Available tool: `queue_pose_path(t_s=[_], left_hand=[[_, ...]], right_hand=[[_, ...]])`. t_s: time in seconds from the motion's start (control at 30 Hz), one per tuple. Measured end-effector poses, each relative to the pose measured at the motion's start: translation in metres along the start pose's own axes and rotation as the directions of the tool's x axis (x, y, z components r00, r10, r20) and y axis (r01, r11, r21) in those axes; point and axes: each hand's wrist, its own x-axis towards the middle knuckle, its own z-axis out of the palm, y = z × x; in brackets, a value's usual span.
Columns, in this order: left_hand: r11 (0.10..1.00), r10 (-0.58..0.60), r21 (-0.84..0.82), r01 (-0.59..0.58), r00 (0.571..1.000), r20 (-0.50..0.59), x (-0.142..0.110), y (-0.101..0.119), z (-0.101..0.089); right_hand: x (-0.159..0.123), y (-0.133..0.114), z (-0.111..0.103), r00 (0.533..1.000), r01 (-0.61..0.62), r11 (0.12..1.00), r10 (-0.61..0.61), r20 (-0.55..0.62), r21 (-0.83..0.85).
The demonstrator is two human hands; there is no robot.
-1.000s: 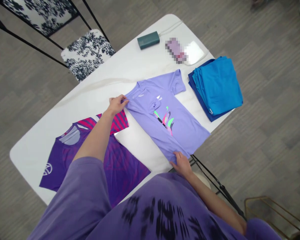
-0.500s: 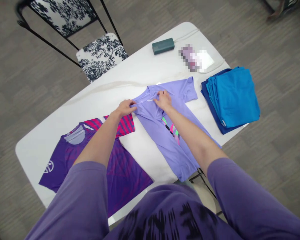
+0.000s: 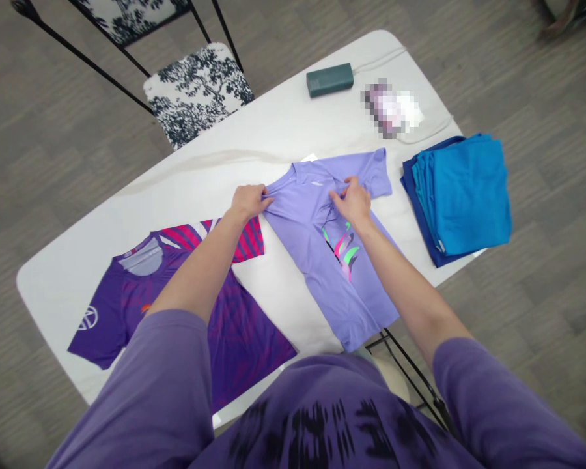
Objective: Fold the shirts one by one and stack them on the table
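Observation:
A lavender T-shirt [image 3: 317,254] with a pink, green and black print lies on the table, creased across the chest and with its left edge turned in. My left hand [image 3: 250,200] pinches its cloth at the left shoulder. Over the chest near the right sleeve, my right hand [image 3: 354,200] has thumb and fingers closed on a bunched fold of the same shirt. Left of it a dark purple jersey [image 3: 254,339] with a red-striped sleeve is spread out, partly hidden beneath my left forearm.
Folded blue clothes [image 3: 469,195] are stacked at the table's right edge. Toward the back are a dark green box-shaped object [image 3: 329,80] with a cable and a blurred-out item [image 3: 390,111]. A patterned chair [image 3: 200,94] stands beyond the white table [image 3: 78,254].
My right hand has moved right, from beside the collar to the chest near the right sleeve. More of the print shows. My left hand stays at the left shoulder; the view has shifted slightly.

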Motion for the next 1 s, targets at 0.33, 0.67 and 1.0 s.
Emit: queue_pose_path(t_s=[0.33, 0.67, 1.0], left_hand=[[0.992, -0.118, -0.054, 0.114, 0.991, -0.07, 0.016, 0.002, -0.006], [0.987, -0.08, -0.155, 0.049, 0.977, -0.2, -0.13, 0.118, 0.026], [0.982, -0.063, -0.157, 0.103, 0.968, 0.244, -0.299, 0.235, 0.105]], right_hand=[[-0.044, 0.036, 0.005, 0.997, -0.006, 0.992, -0.004, 0.08, 0.129], [-0.052, 0.02, 0.001, 0.993, -0.057, 0.998, 0.053, 0.103, 0.035], [-0.066, 0.035, -0.046, 0.999, 0.029, 0.988, -0.034, 0.031, 0.15]])
